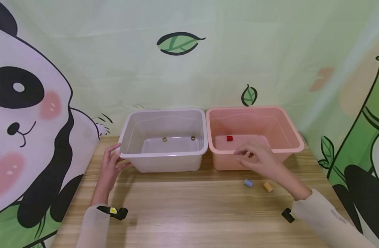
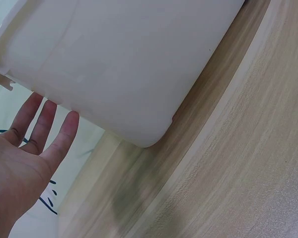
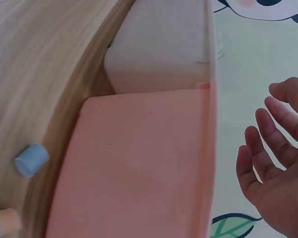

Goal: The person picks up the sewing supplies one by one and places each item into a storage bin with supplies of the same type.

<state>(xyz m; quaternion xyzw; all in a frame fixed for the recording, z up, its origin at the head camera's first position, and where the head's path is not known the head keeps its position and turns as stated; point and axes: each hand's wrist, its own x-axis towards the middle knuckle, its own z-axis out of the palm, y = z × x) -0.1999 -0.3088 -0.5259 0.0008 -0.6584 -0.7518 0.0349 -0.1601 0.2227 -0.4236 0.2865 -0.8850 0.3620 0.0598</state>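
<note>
In the head view, the right hand [image 1: 260, 160] hangs over the near rim of the pink bin [image 1: 226, 162], fingers loosely bent, thumb apart from them, with nothing between. The blue cylinder [image 1: 248, 183] and the orange cylinder [image 1: 268, 187] lie on the table [image 1: 183, 206] in front of the pink bin; the red cylinder [image 1: 229, 138] lies inside it, toward its left. The white bin [image 1: 167, 164], with two small yellowish pieces [image 1: 164, 139] in it, stands just left of the pink bin, and the left hand [image 1: 110, 162] touches its rim on the side away from the pink bin.

In the left wrist view, three fairly straight fingertips rest against the white bin's smooth wall, not clamped. It looks like thin, fairly stiff plastic — probably light and easy to slide; the lip seems the surest hold.

In the right wrist view, beyond the pink bin's rim, the right hand's fingers are spread and bare. The cylinders look light and firm, apt to roll — best pinched across the round sides.
</note>
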